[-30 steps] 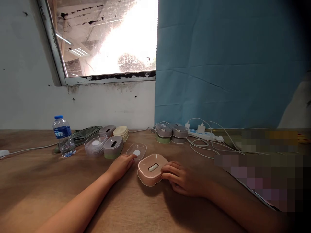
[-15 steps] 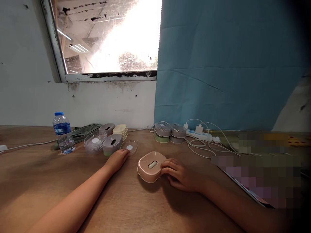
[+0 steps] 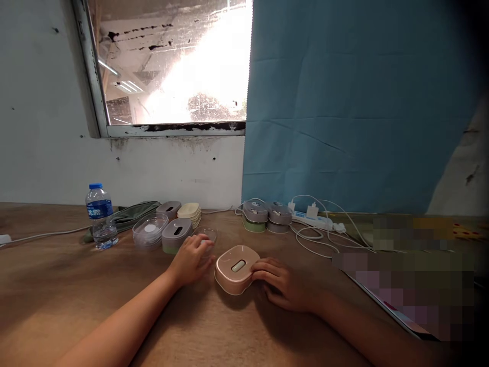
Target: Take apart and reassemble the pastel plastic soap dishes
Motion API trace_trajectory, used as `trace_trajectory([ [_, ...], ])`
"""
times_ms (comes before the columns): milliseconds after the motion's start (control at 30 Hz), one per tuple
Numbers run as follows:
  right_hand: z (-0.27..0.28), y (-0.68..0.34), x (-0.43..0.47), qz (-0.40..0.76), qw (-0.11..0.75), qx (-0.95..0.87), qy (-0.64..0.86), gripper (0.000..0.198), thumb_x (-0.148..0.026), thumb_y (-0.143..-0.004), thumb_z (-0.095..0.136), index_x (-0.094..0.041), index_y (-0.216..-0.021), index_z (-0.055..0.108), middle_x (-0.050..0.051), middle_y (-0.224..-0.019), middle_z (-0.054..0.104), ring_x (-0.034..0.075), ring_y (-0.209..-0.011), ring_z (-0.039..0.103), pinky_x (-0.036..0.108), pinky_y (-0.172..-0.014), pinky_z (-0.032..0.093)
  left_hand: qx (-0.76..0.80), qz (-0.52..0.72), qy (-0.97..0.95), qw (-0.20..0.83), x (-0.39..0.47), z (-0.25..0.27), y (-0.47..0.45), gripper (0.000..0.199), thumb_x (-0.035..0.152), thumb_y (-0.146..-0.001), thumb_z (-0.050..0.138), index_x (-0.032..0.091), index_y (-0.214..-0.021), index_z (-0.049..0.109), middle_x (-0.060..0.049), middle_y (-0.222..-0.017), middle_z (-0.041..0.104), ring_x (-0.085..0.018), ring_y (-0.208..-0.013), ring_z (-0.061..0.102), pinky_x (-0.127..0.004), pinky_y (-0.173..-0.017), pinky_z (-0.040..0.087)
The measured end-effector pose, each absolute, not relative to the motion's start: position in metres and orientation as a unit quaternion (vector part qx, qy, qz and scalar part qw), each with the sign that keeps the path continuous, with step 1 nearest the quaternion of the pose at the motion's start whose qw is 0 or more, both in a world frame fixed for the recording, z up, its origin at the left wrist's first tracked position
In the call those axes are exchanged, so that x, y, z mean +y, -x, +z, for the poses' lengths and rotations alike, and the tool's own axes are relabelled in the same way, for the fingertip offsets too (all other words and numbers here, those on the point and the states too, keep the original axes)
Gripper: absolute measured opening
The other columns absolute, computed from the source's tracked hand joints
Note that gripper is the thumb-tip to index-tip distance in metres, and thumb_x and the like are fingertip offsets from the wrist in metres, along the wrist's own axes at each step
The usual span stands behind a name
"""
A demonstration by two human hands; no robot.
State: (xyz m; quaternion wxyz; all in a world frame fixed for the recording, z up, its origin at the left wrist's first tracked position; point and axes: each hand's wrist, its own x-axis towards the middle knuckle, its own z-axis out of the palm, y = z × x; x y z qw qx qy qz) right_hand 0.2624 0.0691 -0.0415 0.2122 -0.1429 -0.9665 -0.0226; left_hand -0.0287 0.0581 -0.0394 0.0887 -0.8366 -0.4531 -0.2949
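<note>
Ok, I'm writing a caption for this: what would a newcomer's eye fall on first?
Probably the glaring window at upper left, bordered by the large blue cloth at upper right. Then, below the picture's centre, the glossy peach box, with the fingers of the right hand at its right edge.

Glare is whiting out much of the upper-left window (image 3: 171, 66); soft shadows are darkening the bench (image 3: 214, 331) at lower centre; pixelation is masking the lower right.
</note>
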Motion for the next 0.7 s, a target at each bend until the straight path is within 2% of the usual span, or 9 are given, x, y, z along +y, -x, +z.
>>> trace_trajectory([
  [167,-0.045,-0.263,0.07,-0.058,0.225,-0.96,0.154,0.038,-0.011,-0.078,0.044,-0.018,-0.115,0.05,0.01,-0.112,0.054,0.021,-0.107,0.047,0.036,-0.094,0.039,-0.286,-0.237,0.928,-0.039,0.039,-0.034,0.003,0.036,0.036,-0.078,0.058,0.024,-0.112,0.059,-0.006,-0.11,0.063,-0.022,-0.104,0.053,-0.037,-0.097,0.033],
  [300,-0.049,-0.262,0.07,-0.095,0.256,-0.951,0.143,0.038,-0.01,-0.079,0.044,-0.017,-0.115,0.051,0.01,-0.104,0.057,0.02,-0.099,0.051,0.035,-0.088,0.042,-0.291,-0.283,0.906,-0.118,0.042,-0.046,-0.006,0.031,0.028,-0.078,0.061,0.022,-0.109,0.063,-0.006,-0.103,0.067,-0.019,-0.097,0.058,-0.033,-0.094,0.037],
  [567,-0.049,-0.26,0.07,-0.093,0.252,-0.956,0.12,0.032,-0.011,-0.081,0.042,-0.015,-0.111,0.053,0.01,-0.104,0.06,0.02,-0.098,0.052,0.036,-0.089,0.041,-0.358,-0.389,0.815,-0.237,0.043,-0.046,-0.003,0.034,0.035,-0.076,0.063,0.018,-0.106,0.066,-0.007,-0.101,0.067,-0.019,-0.088,0.061,-0.027,-0.077,0.048],
  [633,-0.049,-0.261,0.071,-0.089,0.243,-0.959,0.115,0.029,-0.011,-0.082,0.041,-0.015,-0.107,0.054,0.01,-0.099,0.061,0.02,-0.094,0.053,0.036,-0.088,0.041,-0.368,-0.41,0.798,-0.246,0.046,-0.045,0.0,0.035,0.036,-0.078,0.061,0.017,-0.107,0.064,-0.007,-0.1,0.068,-0.019,-0.087,0.061,-0.028,-0.077,0.048],
  [700,-0.049,-0.261,0.071,-0.082,0.236,-0.961,0.114,0.027,-0.011,-0.082,0.04,-0.015,-0.105,0.054,0.009,-0.096,0.061,0.019,-0.091,0.054,0.036,-0.086,0.041,-0.378,-0.44,0.786,-0.214,0.049,-0.044,0.004,0.036,0.037,-0.08,0.058,0.016,-0.109,0.063,-0.008,-0.102,0.067,-0.019,-0.09,0.061,-0.029,-0.079,0.048],
])
